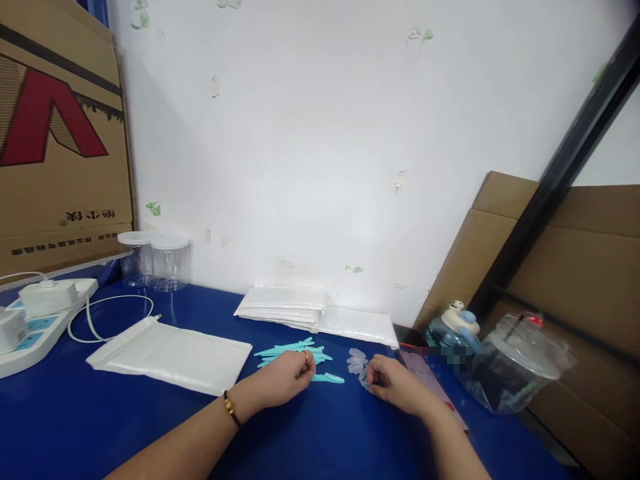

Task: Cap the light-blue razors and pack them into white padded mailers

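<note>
My left hand [286,377], with a ring and a dark bracelet, pinches a turquoise eyebrow razor [329,378] whose end points right. Just behind that hand lies a loose pile of similar turquoise razors [285,349]. Small translucent plastic caps [357,361] form a little heap to the right of the razors. My right hand [393,381] is at the right edge of this heap, its fingers curled together against the nearest caps. Whatever sits between those fingertips is hidden.
White padded envelopes [280,303] are stacked by the wall, and one larger envelope [175,353] lies left. A power strip [47,333] with a cable, lidded clear jars [170,263], a pinkish flat box [430,380], a figurine [453,325] and a clear tub [515,367] surround the blue table.
</note>
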Action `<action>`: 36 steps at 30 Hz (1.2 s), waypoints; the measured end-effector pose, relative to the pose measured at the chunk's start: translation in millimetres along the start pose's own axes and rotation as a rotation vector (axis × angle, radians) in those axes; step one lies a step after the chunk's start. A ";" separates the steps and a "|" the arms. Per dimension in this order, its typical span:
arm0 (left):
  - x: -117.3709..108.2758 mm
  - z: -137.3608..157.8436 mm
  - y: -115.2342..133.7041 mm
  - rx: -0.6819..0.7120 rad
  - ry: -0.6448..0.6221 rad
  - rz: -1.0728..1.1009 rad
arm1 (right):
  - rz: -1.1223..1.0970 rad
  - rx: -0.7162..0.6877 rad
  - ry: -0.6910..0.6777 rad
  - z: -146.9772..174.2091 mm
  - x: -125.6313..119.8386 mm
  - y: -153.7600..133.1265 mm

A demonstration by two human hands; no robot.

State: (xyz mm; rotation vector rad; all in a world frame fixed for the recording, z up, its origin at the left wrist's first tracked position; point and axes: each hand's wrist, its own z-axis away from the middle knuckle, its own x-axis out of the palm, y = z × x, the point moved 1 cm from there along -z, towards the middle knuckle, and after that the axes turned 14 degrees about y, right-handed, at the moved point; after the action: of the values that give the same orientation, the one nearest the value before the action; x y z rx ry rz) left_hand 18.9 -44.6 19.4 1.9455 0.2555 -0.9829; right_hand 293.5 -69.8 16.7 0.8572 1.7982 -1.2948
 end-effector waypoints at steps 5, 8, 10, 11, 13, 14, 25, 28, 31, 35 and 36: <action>3.3 -1.3 -2.6 0.010 0.025 -0.017 | -0.219 0.054 -0.019 -0.3 5.7 -18.6; 2.9 -1.8 -1.9 0.019 0.025 -0.015 | -0.325 0.031 -0.020 -0.9 8.0 -30.7; 2.8 -1.8 -1.7 0.021 0.022 -0.010 | -0.352 0.025 -0.023 -1.2 8.9 -35.3; 3.0 -1.7 -1.8 0.020 0.022 -0.010 | -0.360 0.026 -0.025 -1.2 9.4 -36.8; 4.4 -1.1 -2.1 0.015 0.021 -0.013 | -0.377 0.031 -0.037 -1.0 10.5 -38.8; 5.4 -0.6 -2.0 0.012 0.019 -0.011 | -0.388 0.034 -0.046 -0.8 11.2 -39.7; 19.3 1.8 8.7 0.063 -0.006 -0.085 | -0.412 0.043 -0.177 2.0 23.1 -43.0; 11.7 -3.3 0.6 0.088 0.079 -0.218 | -0.350 0.036 -0.114 0.0 14.4 -33.0; -1.1 -8.7 -12.7 0.045 0.192 -0.364 | -0.202 0.028 0.089 -2.5 -1.7 -16.3; -8.9 -12.7 -27.7 -0.003 0.201 -0.492 | 0.011 -0.002 0.150 -4.2 -11.7 3.1; -8.8 -13.1 -29.6 -0.006 0.193 -0.503 | 0.037 -0.008 0.134 -4.5 -10.7 5.9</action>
State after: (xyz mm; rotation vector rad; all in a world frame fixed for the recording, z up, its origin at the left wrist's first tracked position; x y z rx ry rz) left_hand 4.5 -15.7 10.4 2.0148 0.8896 -1.1021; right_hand 303.0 -64.9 24.2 0.9883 1.8803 -1.2313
